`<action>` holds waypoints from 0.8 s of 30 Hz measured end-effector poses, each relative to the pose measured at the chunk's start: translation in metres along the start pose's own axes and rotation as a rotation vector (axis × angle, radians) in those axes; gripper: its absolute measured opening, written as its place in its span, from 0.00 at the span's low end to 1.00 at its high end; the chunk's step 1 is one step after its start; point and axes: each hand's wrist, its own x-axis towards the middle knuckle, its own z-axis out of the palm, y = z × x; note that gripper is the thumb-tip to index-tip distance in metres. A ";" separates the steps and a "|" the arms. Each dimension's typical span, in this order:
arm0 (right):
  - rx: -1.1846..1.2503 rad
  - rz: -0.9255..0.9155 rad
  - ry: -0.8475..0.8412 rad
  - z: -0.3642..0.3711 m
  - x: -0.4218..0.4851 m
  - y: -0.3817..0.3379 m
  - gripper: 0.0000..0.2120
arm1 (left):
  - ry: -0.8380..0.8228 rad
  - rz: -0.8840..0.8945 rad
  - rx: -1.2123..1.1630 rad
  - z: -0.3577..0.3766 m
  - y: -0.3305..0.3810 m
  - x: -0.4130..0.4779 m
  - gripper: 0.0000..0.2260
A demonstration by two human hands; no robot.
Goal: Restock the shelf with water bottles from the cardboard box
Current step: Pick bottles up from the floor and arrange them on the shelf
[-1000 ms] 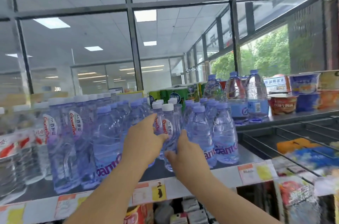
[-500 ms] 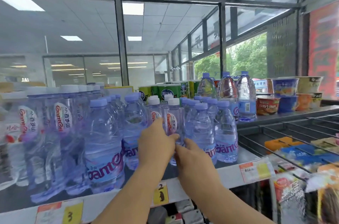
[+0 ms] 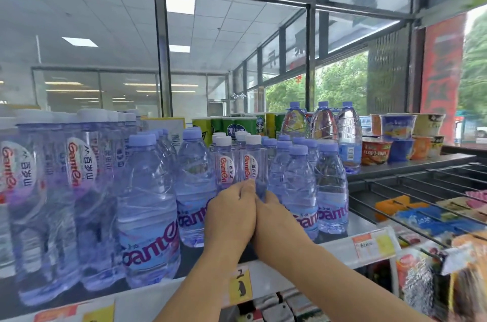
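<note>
— Where are the white-capped bottles [image 3: 251, 163] to be found?

— They are stood upright in the middle of the shelf [image 3: 334, 249], set back from its front edge. Blue-capped bottles [image 3: 147, 203] are ranged close on either side of them.

— And how are the hands placed?

— The left hand [image 3: 232, 213] and the right hand [image 3: 275, 216] are pressed side by side, touching each other. Both are laid against the lower parts of the white-capped bottles. The fingers of each are curled forward round those bottles; the fingertips are hidden behind the hands.

— What else is seen on the shelf?

— Three large bottles [image 3: 347, 137] are lined up further back on the right, with noodle cups [image 3: 374, 154] just beside them. Green cans [image 3: 237, 124] are stacked behind the white caps. A yellow price tag [image 3: 239, 286] is fixed to the rail below the wrists.
</note>
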 end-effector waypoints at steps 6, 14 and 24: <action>-0.081 -0.069 -0.068 0.005 0.013 0.001 0.21 | 0.051 0.020 0.000 -0.002 0.001 -0.001 0.21; -0.025 -0.057 -0.019 0.003 0.009 -0.002 0.27 | 0.065 0.008 -0.070 -0.003 0.003 -0.004 0.19; 0.465 0.256 0.245 -0.033 -0.063 0.012 0.17 | 0.006 0.072 -0.102 -0.012 0.020 -0.035 0.20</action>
